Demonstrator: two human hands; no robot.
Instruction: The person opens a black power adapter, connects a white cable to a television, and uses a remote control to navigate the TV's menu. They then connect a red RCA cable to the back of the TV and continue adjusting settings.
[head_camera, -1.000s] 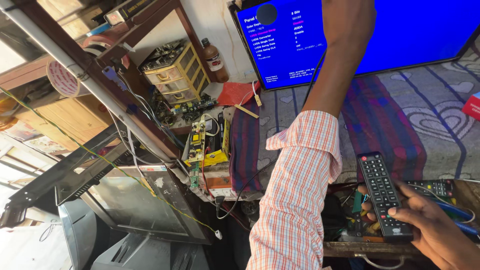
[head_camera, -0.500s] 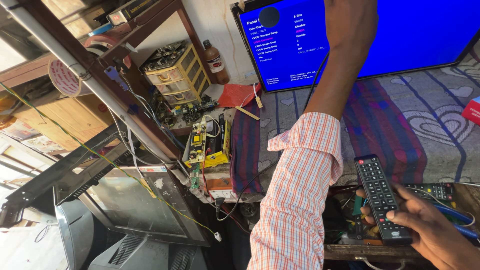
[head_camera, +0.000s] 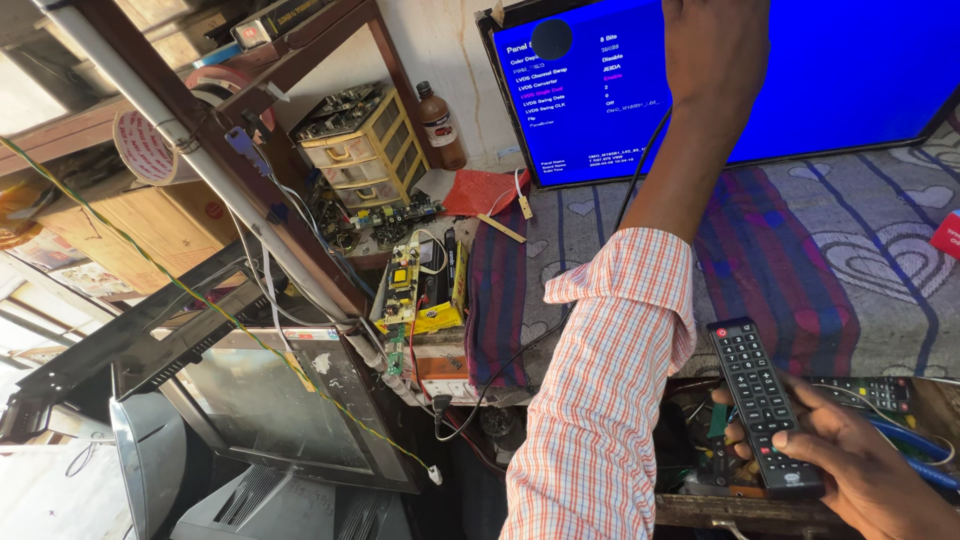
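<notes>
Biggest thing here is the flat TV (head_camera: 800, 80) leaning at the back of the worktop (head_camera: 800, 260), showing a blue menu page with a list of settings. The worktop is covered by a patterned cloth with dark striped bands. Down on the left sits another bare screen panel (head_camera: 270, 400) on the floor area, next to a wooden shelf frame (head_camera: 300, 60) with a small yellow drawer box (head_camera: 365, 150) and a brown bottle (head_camera: 440, 125) just beside the TV. A loose circuit board (head_camera: 410, 285) with wires lies at the worktop's left edge. The left hand (head_camera: 715, 50) is up against the lower part of the TV screen, fingers curled on it; I can't tell if it actually grips anything. The right hand (head_camera: 860, 470) is wrapped around the bottom end of a black remote (head_camera: 762, 400), thumb lying over the lower buttons, remote held low at the front edge of the worktop, well apart from the TV. A 2nd remote (head_camera: 865, 392) lies just beside it. My take on doing this bit well: keep the remote's top end pointed up at the TV, press 1 button at a time, and watch the highlighted line on the menu before pressing again, with the left hand kept steady so the panel doesn't tip.
</notes>
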